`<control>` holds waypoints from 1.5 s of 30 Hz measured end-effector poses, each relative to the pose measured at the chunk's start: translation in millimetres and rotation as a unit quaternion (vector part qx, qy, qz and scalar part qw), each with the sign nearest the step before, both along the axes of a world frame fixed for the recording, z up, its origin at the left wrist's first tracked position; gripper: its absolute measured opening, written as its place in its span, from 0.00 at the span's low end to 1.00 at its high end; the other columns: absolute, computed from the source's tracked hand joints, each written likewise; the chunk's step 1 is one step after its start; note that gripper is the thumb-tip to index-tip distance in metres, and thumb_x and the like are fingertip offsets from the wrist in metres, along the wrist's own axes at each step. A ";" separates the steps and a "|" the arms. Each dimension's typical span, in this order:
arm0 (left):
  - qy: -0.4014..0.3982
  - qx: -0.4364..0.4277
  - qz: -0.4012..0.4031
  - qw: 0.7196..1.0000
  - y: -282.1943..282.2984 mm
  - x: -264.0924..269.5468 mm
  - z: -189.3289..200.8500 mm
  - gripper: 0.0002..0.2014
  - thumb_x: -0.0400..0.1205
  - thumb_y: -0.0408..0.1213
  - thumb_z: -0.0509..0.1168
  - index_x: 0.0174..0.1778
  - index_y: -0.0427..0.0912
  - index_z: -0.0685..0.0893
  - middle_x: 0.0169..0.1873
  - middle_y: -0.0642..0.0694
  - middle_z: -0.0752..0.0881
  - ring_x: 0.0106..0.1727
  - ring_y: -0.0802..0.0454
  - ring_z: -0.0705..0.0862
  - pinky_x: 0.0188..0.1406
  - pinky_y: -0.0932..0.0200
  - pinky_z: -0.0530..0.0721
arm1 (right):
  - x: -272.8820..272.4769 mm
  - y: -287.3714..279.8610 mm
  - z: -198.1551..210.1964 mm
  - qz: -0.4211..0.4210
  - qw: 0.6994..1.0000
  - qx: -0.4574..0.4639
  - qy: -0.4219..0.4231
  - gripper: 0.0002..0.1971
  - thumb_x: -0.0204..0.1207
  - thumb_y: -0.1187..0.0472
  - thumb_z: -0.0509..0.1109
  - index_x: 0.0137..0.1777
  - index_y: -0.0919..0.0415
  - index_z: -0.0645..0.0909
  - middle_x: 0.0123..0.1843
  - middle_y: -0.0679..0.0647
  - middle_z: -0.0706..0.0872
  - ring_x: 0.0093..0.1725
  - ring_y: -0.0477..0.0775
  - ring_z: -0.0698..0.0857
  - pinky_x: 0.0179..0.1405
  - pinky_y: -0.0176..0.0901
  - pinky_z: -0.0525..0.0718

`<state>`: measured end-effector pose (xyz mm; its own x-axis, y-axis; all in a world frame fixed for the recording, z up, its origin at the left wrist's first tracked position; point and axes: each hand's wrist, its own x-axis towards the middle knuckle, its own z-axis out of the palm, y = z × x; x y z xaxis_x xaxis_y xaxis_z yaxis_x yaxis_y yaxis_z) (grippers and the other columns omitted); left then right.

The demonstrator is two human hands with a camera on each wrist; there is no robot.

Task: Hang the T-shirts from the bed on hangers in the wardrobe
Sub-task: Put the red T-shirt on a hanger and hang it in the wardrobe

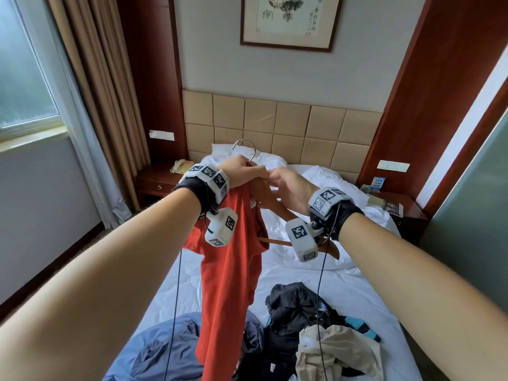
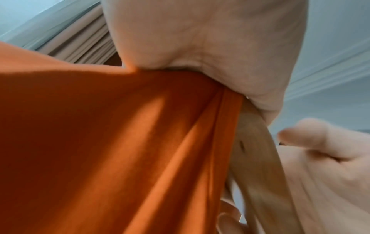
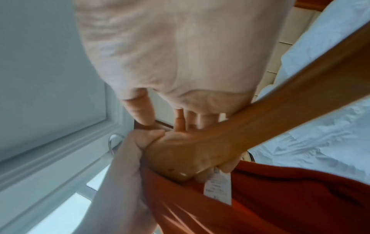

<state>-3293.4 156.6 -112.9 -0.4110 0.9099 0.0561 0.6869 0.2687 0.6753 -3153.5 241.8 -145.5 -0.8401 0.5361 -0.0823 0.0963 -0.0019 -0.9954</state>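
Midway through hanging, the left hand (image 1: 243, 171) grips a red T-shirt (image 1: 225, 284) and wooden hanger (image 1: 277, 207) above the bed (image 1: 343, 295), while the right hand (image 1: 288, 185) pinches near the collar; next, probably seat the other shoulder.

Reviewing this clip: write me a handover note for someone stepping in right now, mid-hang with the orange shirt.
Left hand: grips the wooden hanger near its hook, with the orange T-shirt bunched against it.
Right hand: fingers at the hanger's neck, by the shirt's collar; exact grip cannot be told.
Things: the shirt hangs from the hanger's left side only; the hanger's right arm is bare. A pile of dark clothes, a blue garment and a beige garment lie on the bed.
Done: shirt partly on the hanger.
Left: seat the other shoulder, take it to the wardrobe, then hang the other T-shirts.
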 end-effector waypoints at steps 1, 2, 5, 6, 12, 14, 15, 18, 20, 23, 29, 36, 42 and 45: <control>-0.004 0.003 0.009 1.000 -1.1 -0.9 -0.5 0.19 0.80 0.50 0.68 0.26 0.45 0.78 0.25 0.50 0.77 0.27 0.53 0.75 0.26 0.61 0.69 | 0.4 1.1 -0.2 -0.006 1.000 -0.029 -0.003 0.14 0.81 0.61 0.57 0.54 0.62 0.84 0.50 0.61 0.86 0.51 0.65 0.88 0.62 0.65 0.86; -0.009 0.004 0.015 1.000 -1.2 -2.2 -1.1 0.17 0.79 0.49 0.68 0.27 0.45 0.79 0.26 0.49 0.79 0.27 0.52 0.76 0.26 0.62 0.70 | -0.4 1.8 -0.9 -0.018 0.998 -0.054 -0.014 0.15 0.82 0.60 0.55 0.55 0.64 0.83 0.52 0.62 0.86 0.51 0.65 0.89 0.61 0.63 0.85; -0.005 -0.008 0.023 1.000 -5.4 -2.8 0.7 0.15 0.78 0.49 0.67 0.35 0.41 0.86 0.28 0.49 0.82 0.26 0.53 0.78 0.24 0.65 0.72 | -5.4 6.7 -6.4 -0.022 0.993 -0.073 -0.088 0.19 0.83 0.62 0.53 0.65 0.71 0.78 0.57 0.67 0.88 0.54 0.68 0.91 0.60 0.58 0.86; 0.002 -0.013 0.020 1.000 -5.4 -3.2 1.1 0.15 0.78 0.50 0.67 0.37 0.40 0.88 0.27 0.50 0.81 0.26 0.54 0.77 0.22 0.66 0.70 | -6.6 6.1 -7.3 -0.016 0.991 -0.072 -0.109 0.20 0.83 0.62 0.53 0.67 0.72 0.78 0.57 0.66 0.88 0.53 0.67 0.91 0.61 0.58 0.87; 0.062 -0.042 -0.021 0.997 -8.9 -1.1 9.6 0.30 0.74 0.66 0.72 0.25 0.47 0.67 0.22 0.51 0.68 0.24 0.53 0.67 0.25 0.59 0.63 | -17.6 8.2 -15.5 0.013 0.989 -0.029 -0.147 0.19 0.89 0.58 0.55 0.60 0.68 0.85 0.52 0.62 0.92 0.47 0.60 0.92 0.49 0.48 0.89; 0.070 -0.037 -0.025 0.997 -9.1 -3.4 9.8 0.29 0.72 0.65 0.74 0.24 0.45 0.72 0.23 0.50 0.71 0.26 0.52 0.70 0.27 0.59 0.66 | -19.5 13.3 -19.1 -0.005 0.987 0.025 -0.160 0.16 0.87 0.61 0.59 0.59 0.70 0.85 0.49 0.61 0.91 0.47 0.56 0.90 0.49 0.44 0.86; 0.066 -0.026 -0.019 0.997 -9.7 -5.6 9.2 0.25 0.72 0.62 0.75 0.26 0.45 0.77 0.25 0.50 0.74 0.27 0.52 0.73 0.27 0.60 0.68 | -19.4 17.1 -21.9 -0.010 0.985 0.050 -0.168 0.14 0.86 0.63 0.60 0.56 0.69 0.86 0.45 0.59 0.90 0.45 0.53 0.89 0.48 0.42 0.84; 0.071 0.011 -0.014 0.997 -11.0 -9.8 9.7 0.16 0.72 0.56 0.75 0.35 0.45 0.90 0.27 0.51 0.78 0.29 0.54 0.75 0.25 0.63 0.68 | -15.1 25.4 -27.0 -0.025 0.961 0.176 -0.213 0.10 0.82 0.62 0.66 0.50 0.68 0.86 0.43 0.59 0.90 0.39 0.51 0.86 0.43 0.42 0.83; 0.074 0.028 -0.011 0.997 -11.4 -11.9 10.7 0.14 0.72 0.54 0.74 0.39 0.45 0.92 0.27 0.51 0.78 0.29 0.55 0.74 0.25 0.63 0.68 | -12.8 29.5 -28.4 -0.042 0.912 0.292 -0.283 0.10 0.79 0.56 0.69 0.44 0.64 0.84 0.37 0.58 0.87 0.33 0.52 0.83 0.36 0.41 0.82; 0.072 0.031 -0.003 0.997 -11.2 -14.6 11.9 0.13 0.72 0.52 0.73 0.31 0.46 0.89 0.21 0.54 0.72 0.25 0.55 0.71 0.25 0.62 0.66 | -12.6 35.8 -31.9 -0.083 0.847 0.384 -0.358 0.14 0.83 0.58 0.65 0.35 0.60 0.76 0.31 0.53 0.78 0.30 0.50 0.76 0.36 0.41 0.77; 0.070 0.052 0.021 0.996 -8.0 -18.6 12.6 0.21 0.72 0.53 0.71 0.17 0.48 0.77 0.17 0.54 0.66 0.24 0.51 0.68 0.27 0.60 0.65 | 10.4 58.9 -39.7 -0.116 0.824 0.373 -0.412 0.14 0.84 0.62 0.63 0.35 0.51 0.72 0.45 0.53 0.77 0.51 0.52 0.74 0.51 0.41 0.71; 0.094 0.086 0.067 0.990 -3.4 -16.1 12.9 0.20 0.70 0.58 0.71 0.34 0.42 0.88 0.25 0.50 0.78 0.30 0.49 0.79 0.29 0.59 0.76 | 42.3 76.5 -44.9 -0.212 0.863 0.258 -0.379 0.17 0.84 0.60 0.63 0.33 0.53 0.67 0.54 0.57 0.75 0.53 0.52 0.73 0.51 0.39 0.70; 0.110 0.123 0.119 0.979 -1.7 -13.9 22.6 0.16 0.69 0.58 0.70 0.26 0.49 0.84 0.25 0.51 0.83 0.35 0.46 0.84 0.32 0.58 0.79 | 77.4 83.0 -44.6 -0.262 0.887 0.169 -0.340 0.10 0.77 0.56 0.73 0.39 0.60 0.79 0.39 0.57 0.85 0.37 0.56 0.84 0.39 0.43 0.84; 0.117 0.132 0.127 0.976 0.4 -10.4 27.3 0.18 0.66 0.60 0.67 0.37 0.50 0.91 0.32 0.50 0.88 0.39 0.46 0.88 0.42 0.55 0.88 | 81.8 91.4 -44.1 -0.240 0.826 0.271 -0.432 0.12 0.74 0.52 0.69 0.36 0.61 0.83 0.42 0.59 0.90 0.40 0.59 0.86 0.36 0.40 0.79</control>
<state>-3303.8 157.0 -85.6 -0.5692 0.7217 0.3939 0.7647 0.2888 0.5761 -3071.7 333.1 -189.6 -0.2726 0.9453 -0.1789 0.8887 0.1762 -0.4232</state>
